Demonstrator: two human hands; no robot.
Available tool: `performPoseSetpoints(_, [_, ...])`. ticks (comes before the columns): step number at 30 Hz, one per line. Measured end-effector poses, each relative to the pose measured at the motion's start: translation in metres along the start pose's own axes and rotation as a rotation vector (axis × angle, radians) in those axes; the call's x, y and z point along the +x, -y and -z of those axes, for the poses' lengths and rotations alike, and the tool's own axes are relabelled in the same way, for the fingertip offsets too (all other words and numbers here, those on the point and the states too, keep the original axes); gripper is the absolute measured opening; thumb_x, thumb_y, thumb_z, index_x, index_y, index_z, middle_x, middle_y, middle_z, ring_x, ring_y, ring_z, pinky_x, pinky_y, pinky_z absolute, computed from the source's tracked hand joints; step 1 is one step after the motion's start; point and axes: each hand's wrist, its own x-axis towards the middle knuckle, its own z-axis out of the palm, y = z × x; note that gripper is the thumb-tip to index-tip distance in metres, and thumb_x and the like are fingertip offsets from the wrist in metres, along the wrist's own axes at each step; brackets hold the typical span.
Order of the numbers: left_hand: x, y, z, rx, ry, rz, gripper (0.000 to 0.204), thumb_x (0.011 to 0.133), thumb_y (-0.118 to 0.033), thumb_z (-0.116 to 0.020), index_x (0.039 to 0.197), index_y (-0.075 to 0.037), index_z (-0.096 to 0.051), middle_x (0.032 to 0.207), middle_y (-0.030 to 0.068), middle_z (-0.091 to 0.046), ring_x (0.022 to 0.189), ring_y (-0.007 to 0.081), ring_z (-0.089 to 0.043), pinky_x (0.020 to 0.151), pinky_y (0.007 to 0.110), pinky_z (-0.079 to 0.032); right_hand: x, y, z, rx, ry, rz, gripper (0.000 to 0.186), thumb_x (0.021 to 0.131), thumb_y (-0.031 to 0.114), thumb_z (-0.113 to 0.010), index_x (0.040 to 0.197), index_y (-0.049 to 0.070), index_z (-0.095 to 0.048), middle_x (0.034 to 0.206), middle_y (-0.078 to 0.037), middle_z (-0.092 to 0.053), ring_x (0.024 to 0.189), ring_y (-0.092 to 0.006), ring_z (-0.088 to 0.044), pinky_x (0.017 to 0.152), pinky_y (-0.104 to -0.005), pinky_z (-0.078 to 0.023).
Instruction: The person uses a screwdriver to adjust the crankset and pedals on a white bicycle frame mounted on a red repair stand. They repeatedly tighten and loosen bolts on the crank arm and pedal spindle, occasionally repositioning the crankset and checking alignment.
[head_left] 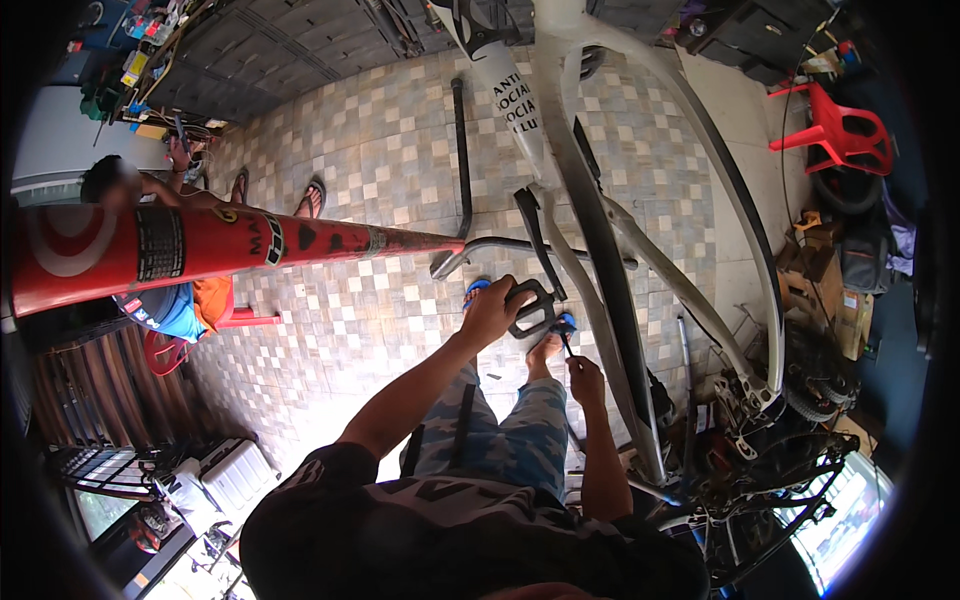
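Observation:
My left hand (492, 314) grips a black bicycle pedal (534, 312) by its near left side. The pedal sits at the lower end of a black crank arm (540, 240), which hangs beside a grey bicycle frame (575, 200). My right hand (587, 382) is closed around a thin dark rod-like tool (568, 345), its tip pointing up toward the pedal. The tool's exact kind is too small to make out. A gap shows between the tool's tip and the pedal.
A red pole (330, 243) of a stand crosses from the left, with black base legs (460, 160) on the tiled floor. Behind it sits another person (160, 185). A red chair (835, 135) stands far right; bicycle parts (770, 480) crowd the near right.

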Motion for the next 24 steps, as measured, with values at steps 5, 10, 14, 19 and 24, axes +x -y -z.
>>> performPoseSetpoints(5, [0.065,0.074,-0.013,0.179,-0.089,0.002,0.039,0.1,-0.037,-0.069,0.096,0.0,-0.057,0.087,0.0258,-0.066,0.088,0.0493,-0.066,0.072,0.054,-0.051,-0.036,0.02,0.027,0.207,-0.121,0.179,0.025,0.103,0.031,-0.062,0.105,0.011,-0.077,0.079,-0.012,-0.072,0.068,-0.0205,-0.069,0.063,-0.0383,-0.051])
performPoseSetpoints(10, [0.1,0.105,0.002,0.278,-0.052,0.039,0.036,0.098,-0.033,-0.071,0.101,0.001,-0.06,0.09,0.0256,-0.067,0.089,0.0469,-0.067,0.077,0.05,-0.053,-0.007,0.109,0.024,0.272,-0.167,0.71,0.021,0.104,0.019,-0.063,0.113,0.003,-0.073,0.094,-0.015,-0.072,0.086,-0.0233,-0.07,0.079,-0.0341,-0.054])
performPoseSetpoints(14, [0.094,0.073,0.013,-0.085,-0.297,-0.041,0.042,0.103,-0.039,-0.065,0.118,0.0,-0.064,0.103,0.0192,-0.072,0.1,0.034,-0.071,0.086,0.042,-0.056,0.033,0.172,0.009,0.408,-0.092,0.608,0.019,0.104,0.015,-0.065,0.115,0.002,-0.072,0.097,-0.013,-0.072,0.086,-0.0221,-0.068,0.078,-0.0328,-0.053])
performPoseSetpoints(19, [0.076,0.009,0.048,-0.711,-0.021,0.162,0.048,0.108,-0.041,-0.057,0.136,-0.002,-0.062,0.115,0.0125,-0.073,0.105,0.0182,-0.071,0.087,0.035,-0.059,0.076,0.196,-0.006,0.402,-0.133,0.678,0.02,0.103,0.016,-0.068,0.118,0.003,-0.071,0.097,-0.012,-0.072,0.084,-0.0197,-0.067,0.078,-0.0311,-0.052])
performPoseSetpoints(24, [0.086,0.003,0.059,-0.451,-0.04,0.105,0.039,0.102,-0.024,-0.068,0.134,-0.002,-0.063,0.105,0.0081,-0.074,0.096,0.0141,-0.071,0.078,0.03,-0.06,0.097,0.202,-0.024,0.426,-0.12,0.661,0.023,0.101,0.016,-0.069,0.119,0.003,-0.071,0.096,-0.014,-0.071,0.084,-0.025,-0.068,0.078,-0.0355,-0.052])
